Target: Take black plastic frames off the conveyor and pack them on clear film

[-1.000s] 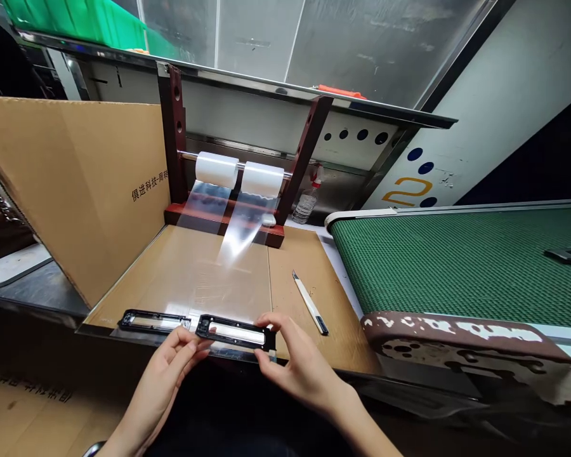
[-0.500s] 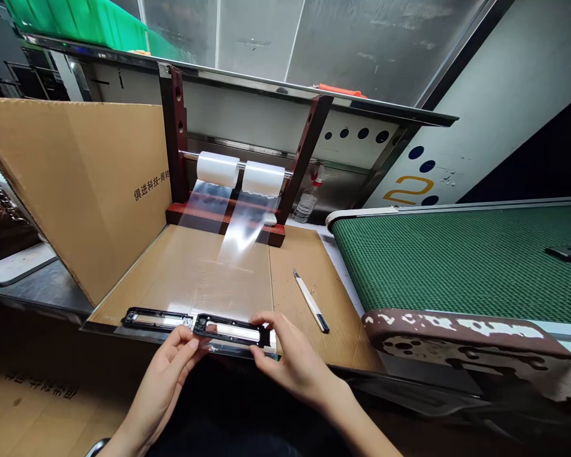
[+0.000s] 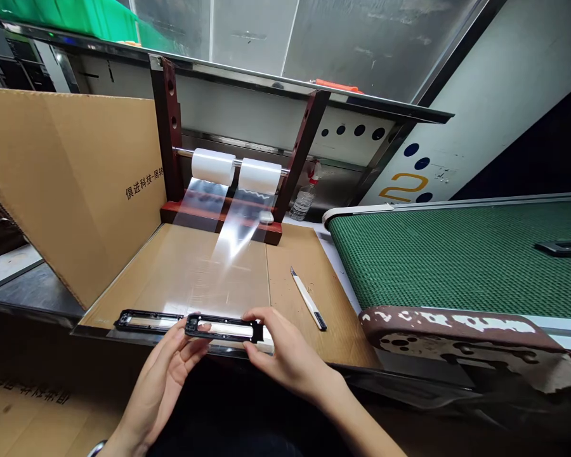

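Cardboard bench board point(image 3: 335, 336) under hard light, and we're live: black frame point(image 3: 223, 328) sits right at the board's front edge, gripped in the air or barely clear of the surface, can't tell which. L hand point(image 3: 164, 381) has its fingers point(image 3: 190, 337) on the frame's left end, R hand point(image 3: 285, 355) wraps its right end, so both are clamped on the same piece, w/ only the frame btwn them.

Just left of the frame, 2nd frame point(image 3: 147, 320) lies flat, nearly touching it. Behind the frame, clear film point(image 3: 195, 279) spreads across the board and runs back to 2 film rolls point(image 3: 212, 166) on a steel rod, carried by a dark-red wooden stand point(image 3: 169, 127). Right of the frame, white utility knife point(image 3: 308, 299) lies on bare board, tip pointing away, blade looks exposed. Farther right, green conveyor belt point(image 3: 457, 266); far left, upright cardboard panel point(image 3: 66, 190).

Risks now: thin frame held by its ends only, so a slipped finger could drop it over the front edge. Any swing left could clip the 2nd frame and shove it off too. Slick film might slide under a pressed frame, or crease. R hand moving wide could catch that blade.
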Available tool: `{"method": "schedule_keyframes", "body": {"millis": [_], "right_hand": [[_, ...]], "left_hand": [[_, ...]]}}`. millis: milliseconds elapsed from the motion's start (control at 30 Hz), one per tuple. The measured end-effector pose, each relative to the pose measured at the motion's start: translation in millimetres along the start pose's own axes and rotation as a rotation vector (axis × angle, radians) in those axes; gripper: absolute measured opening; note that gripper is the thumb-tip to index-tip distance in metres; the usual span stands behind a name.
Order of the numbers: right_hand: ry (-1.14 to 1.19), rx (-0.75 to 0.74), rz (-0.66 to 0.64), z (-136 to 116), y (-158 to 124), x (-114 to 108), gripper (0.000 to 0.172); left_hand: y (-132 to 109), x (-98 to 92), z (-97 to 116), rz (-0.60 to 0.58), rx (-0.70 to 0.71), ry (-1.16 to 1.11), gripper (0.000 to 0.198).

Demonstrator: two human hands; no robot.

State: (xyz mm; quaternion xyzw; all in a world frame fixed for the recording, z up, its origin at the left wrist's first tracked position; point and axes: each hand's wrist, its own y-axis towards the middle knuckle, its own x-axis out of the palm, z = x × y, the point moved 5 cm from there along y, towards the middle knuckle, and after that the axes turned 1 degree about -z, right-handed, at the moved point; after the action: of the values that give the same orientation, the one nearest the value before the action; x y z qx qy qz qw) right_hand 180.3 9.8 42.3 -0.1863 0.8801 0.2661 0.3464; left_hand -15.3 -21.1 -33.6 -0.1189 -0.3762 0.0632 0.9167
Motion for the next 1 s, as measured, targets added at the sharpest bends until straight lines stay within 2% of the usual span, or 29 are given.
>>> {"method": "schedule_keyframes", "body": {"millis": [167,367,467,600,667,800,1000], "right_hand": [[0.002,0.001,-0.004,2,0,2,0.038],[0.023,0.001,0.008,1,1,4,0.039],[0.039,-0.008,0.025,-1,2,5,0.037],[0.039,-0.027,0.049,-3,2,6,0.037],[0.034,-0.028,0.051,-3,2,8,0.038],[0.027,0.003,0.056,-2,3,11,0.039],[0.054,-0.003,0.03,-5,0,12,0.041]], "left_hand": [[1,8.7,-4,-0.002,-0.061,-0.096,0.021],[-6,13.1,-15,0.006,-0.041,-0.224,0.02],[-11,14.3,-21,0.043,-0.02,-0.284,0.025],[-16,15.3,-29,0.145,-0.021,-0.324,0.046],[-16,17.9,-34,0.118,-0.022,-0.337,0.051],[-16,25.2,-45,-0.028,0.023,-0.358,0.048],[-17,29.7,-54,-0.014,0.103,-0.351,0.052]]}}
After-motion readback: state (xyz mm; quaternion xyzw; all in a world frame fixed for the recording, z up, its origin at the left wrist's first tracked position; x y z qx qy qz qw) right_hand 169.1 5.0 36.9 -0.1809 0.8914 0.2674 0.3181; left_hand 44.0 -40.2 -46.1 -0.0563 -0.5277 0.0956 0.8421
